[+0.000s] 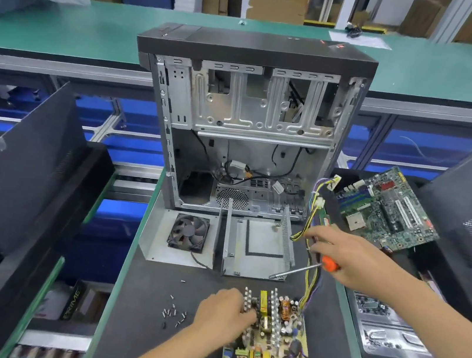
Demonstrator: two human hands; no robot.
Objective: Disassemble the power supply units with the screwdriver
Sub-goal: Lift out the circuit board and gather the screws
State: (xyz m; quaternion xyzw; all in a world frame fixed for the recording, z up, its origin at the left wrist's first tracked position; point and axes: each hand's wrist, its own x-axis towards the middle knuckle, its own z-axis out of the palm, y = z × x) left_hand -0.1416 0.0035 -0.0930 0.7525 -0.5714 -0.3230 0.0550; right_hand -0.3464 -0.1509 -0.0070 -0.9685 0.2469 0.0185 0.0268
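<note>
— Circuit board (271, 336) out of its metal housing (251, 248), flat on the counter (139, 349), near edge. Left hand (223, 311) curled over the heatsink side.

— Right hand (348, 260)?

— Wrapped round the screwdriver (304, 268), pinching the cable bundle (309, 283) too. Loose screws (174, 314) just left.

— Probably freeing the wiring; next, lifting board clear.

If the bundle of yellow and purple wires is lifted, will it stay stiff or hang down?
The bundle of yellow and purple wires already curves loosely from the bare yellowish circuit board, so it would probably droop. It seems attached to that board, so lifting may drag the board. Its white connectors might catch the open grey metal casing.
</note>
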